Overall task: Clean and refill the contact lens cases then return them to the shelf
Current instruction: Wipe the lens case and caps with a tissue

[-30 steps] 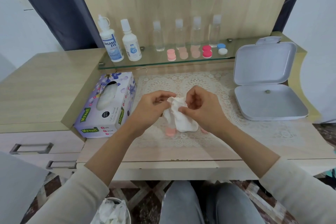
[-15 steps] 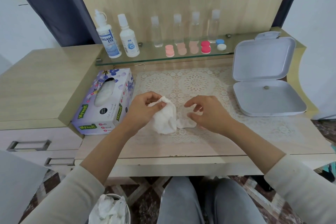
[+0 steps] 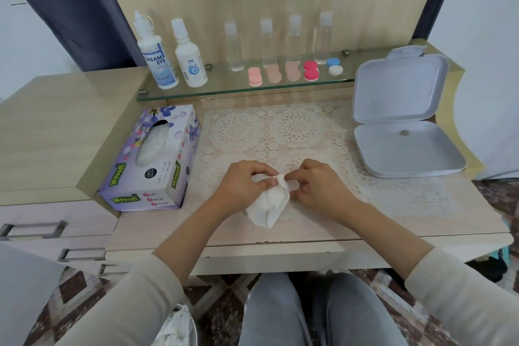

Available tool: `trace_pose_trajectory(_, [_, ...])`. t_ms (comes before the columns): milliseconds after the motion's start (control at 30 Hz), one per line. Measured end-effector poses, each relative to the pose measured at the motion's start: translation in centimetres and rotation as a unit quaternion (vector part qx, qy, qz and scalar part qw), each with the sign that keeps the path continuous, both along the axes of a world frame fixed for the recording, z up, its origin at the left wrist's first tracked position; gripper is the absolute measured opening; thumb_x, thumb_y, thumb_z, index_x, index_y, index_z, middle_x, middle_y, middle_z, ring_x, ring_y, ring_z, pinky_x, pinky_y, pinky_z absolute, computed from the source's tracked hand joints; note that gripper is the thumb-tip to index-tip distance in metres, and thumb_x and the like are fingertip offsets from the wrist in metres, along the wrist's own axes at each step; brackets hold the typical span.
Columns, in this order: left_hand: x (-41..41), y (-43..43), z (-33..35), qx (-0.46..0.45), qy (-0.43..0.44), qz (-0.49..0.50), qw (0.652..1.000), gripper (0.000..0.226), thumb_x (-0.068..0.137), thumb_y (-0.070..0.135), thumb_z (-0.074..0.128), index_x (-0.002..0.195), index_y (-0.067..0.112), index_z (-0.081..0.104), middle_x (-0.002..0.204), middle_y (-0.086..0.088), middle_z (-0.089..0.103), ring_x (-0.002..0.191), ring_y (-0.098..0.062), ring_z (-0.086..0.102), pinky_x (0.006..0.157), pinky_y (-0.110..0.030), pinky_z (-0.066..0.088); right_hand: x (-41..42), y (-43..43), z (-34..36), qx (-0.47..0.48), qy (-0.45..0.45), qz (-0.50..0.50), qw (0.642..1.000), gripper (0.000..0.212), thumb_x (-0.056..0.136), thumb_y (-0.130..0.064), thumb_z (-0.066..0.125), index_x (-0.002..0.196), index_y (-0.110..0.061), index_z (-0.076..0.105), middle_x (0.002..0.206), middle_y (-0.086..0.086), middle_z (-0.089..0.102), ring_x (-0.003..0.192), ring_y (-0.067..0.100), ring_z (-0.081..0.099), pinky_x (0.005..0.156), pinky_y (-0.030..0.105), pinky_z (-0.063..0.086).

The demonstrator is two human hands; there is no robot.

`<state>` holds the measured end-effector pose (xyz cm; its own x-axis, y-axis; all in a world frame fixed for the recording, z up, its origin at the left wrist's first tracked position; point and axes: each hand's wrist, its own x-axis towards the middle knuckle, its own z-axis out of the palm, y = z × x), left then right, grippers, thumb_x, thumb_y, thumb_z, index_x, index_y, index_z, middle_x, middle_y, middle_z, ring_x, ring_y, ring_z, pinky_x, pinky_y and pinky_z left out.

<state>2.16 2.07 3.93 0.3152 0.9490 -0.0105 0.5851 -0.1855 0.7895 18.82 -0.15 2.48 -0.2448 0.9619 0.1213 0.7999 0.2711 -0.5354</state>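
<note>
Change: your hands have closed in again since half a second back; your right hand, then apart with loose fingers, now meets the tissue's top
Left hand: your left hand (image 3: 244, 185) has its fingers curled, grasping the bunched white tissue (image 3: 269, 205) near its top
Right hand: your right hand (image 3: 323, 188) has fingers curled, pinching a small pale piece (image 3: 293, 185) against the tissue's tip; too blurred to tell whether it is a case
Tissue: hangs crumpled between both hands, over the lace mat (image 3: 295, 132)
Lens cases: five lens cases (image 3: 311, 70) sit in a row on the glass shelf (image 3: 224, 90), pink, two peach, red, then blue-and-white
Bottles: two white solution bottles (image 3: 157, 56) stand at the shelf's left end, four clear bottles (image 3: 233, 48) behind the cases
Tabletop: tissue box (image 3: 151, 160) left of the mat, open white hinged box (image 3: 401, 121) to its right
Below: bin (image 3: 177, 329) with crumpled tissues by your left knee
</note>
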Motion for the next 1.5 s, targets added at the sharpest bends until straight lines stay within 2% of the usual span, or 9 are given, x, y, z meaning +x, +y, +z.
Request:
trace_pose_trajectory(67, [0.4, -0.1, -0.9, 0.059, 0.016, 0.004, 0.998, 0.013, 0.078, 0.011, 0.069, 0.089, 0.017, 0.069, 0.085, 0.007, 0.061, 0.082, -0.006, 0.055, 0.075, -0.017, 0.042, 0.2, -0.3, -0.6, 0.014, 0.014, -0.004, 1.000, 0.025, 0.081, -0.012, 0.063, 0.104, -0.018, 0.070, 0.082, 0.004, 0.047, 0.077, 0.018, 0.044, 0.061, 0.023, 0.027])
trace_pose_trajectory(167, [0.3, -0.7, -1.8, 0.138, -0.001, 0.008, 0.990, 0.013, 0.074, 0.019, 0.067, 0.084, 0.018, 0.058, 0.076, 0.007, 0.060, 0.071, -0.006, 0.053, 0.065, -0.018, 0.042, 0.3, -0.7, -1.5, 0.034, 0.039, -0.011, 0.999, 0.024, 0.081, -0.008, 0.063, 0.103, -0.016, 0.070, 0.081, 0.003, 0.045, 0.075, 0.017, 0.041, 0.062, 0.017, 0.025])
trace_pose_trajectory(267, [-0.2, -0.6, -2.7, 0.285, 0.096, -0.029, 0.953, 0.013, 0.076, 0.027, 0.055, 0.073, 0.017, 0.063, 0.071, 0.006, 0.063, 0.072, -0.007, 0.046, 0.065, -0.021, 0.036, 0.3, -1.1, -2.3, 0.061, 0.071, -0.013, 0.996, 0.022, 0.079, -0.006, 0.066, 0.099, -0.013, 0.071, 0.077, -0.001, 0.040, 0.070, 0.015, 0.039, 0.065, 0.013, 0.024])
trace_pose_trajectory(400, [-0.7, -0.6, -3.2, 0.369, 0.135, -0.075, 0.917, 0.019, 0.079, 0.029, 0.056, 0.077, 0.019, 0.071, 0.078, 0.008, 0.068, 0.080, -0.008, 0.046, 0.070, -0.022, 0.032, 0.2, -1.4, -2.9, 0.087, 0.077, -0.022, 0.993, 0.025, 0.076, -0.006, 0.069, 0.101, -0.012, 0.070, 0.076, -0.003, 0.039, 0.068, 0.013, 0.039, 0.067, 0.012, 0.024])
trace_pose_trajectory(533, [-1.1, -1.1, -3.4, 0.388, 0.109, -0.104, 0.909, 0.026, 0.074, 0.043, 0.064, 0.077, 0.019, 0.072, 0.088, 0.006, 0.068, 0.085, -0.012, 0.048, 0.075, -0.027, 0.035, 0.2, -1.5, -2.9, 0.100, 0.077, -0.020, 0.992, 0.026, 0.073, -0.006, 0.069, 0.099, -0.012, 0.070, 0.074, -0.001, 0.040, 0.065, 0.013, 0.040, 0.066, 0.013, 0.025])
trace_pose_trajectory(800, [-1.9, -1.2, -5.3, 0.424, 0.172, -0.113, 0.882, 0.020, 0.085, 0.030, 0.056, 0.100, 0.022, 0.067, 0.102, -0.001, 0.064, 0.093, -0.017, 0.048, 0.074, -0.028, 0.036, 0.3, -1.3, -3.4, 0.099, 0.077, -0.016, 0.992, 0.026, 0.076, -0.004, 0.069, 0.102, -0.008, 0.069, 0.077, 0.001, 0.041, 0.068, 0.016, 0.041, 0.066, 0.013, 0.027])
trace_pose_trajectory(1000, [-1.7, -0.8, -5.8, 0.393, 0.117, -0.101, 0.906, 0.013, 0.083, 0.024, 0.059, 0.087, 0.019, 0.071, 0.096, -0.002, 0.063, 0.089, -0.016, 0.048, 0.070, -0.032, 0.042, 0.4, -1.2, -3.6, 0.104, 0.079, -0.014, 0.991, 0.027, 0.077, -0.005, 0.069, 0.104, -0.008, 0.069, 0.079, 0.001, 0.042, 0.067, 0.013, 0.041, 0.066, 0.012, 0.026])
trace_pose_trajectory(1200, [-1.3, -1.1, -5.5, 0.395, 0.108, -0.084, 0.909, 0.009, 0.079, 0.017, 0.058, 0.080, 0.013, 0.067, 0.082, -0.002, 0.058, 0.079, -0.012, 0.043, 0.067, -0.023, 0.036, 0.3, -1.1, -3.9, 0.107, 0.075, -0.004, 0.991, 0.029, 0.075, -0.004, 0.070, 0.104, -0.007, 0.068, 0.079, 0.001, 0.042, 0.067, 0.014, 0.042, 0.066, 0.012, 0.026])
trace_pose_trajectory(1500, [-1.8, -1.0, -5.7, 0.406, 0.136, -0.104, 0.898, 0.011, 0.081, 0.020, 0.060, 0.090, 0.022, 0.065, 0.097, 0.001, 0.055, 0.083, -0.014, 0.045, 0.068, -0.023, 0.034, 0.3, -1.2, -3.9, 0.117, 0.074, -0.007, 0.990, 0.028, 0.074, -0.004, 0.073, 0.102, -0.007, 0.069, 0.078, 0.000, 0.041, 0.066, 0.009, 0.038, 0.064, 0.010, 0.024])
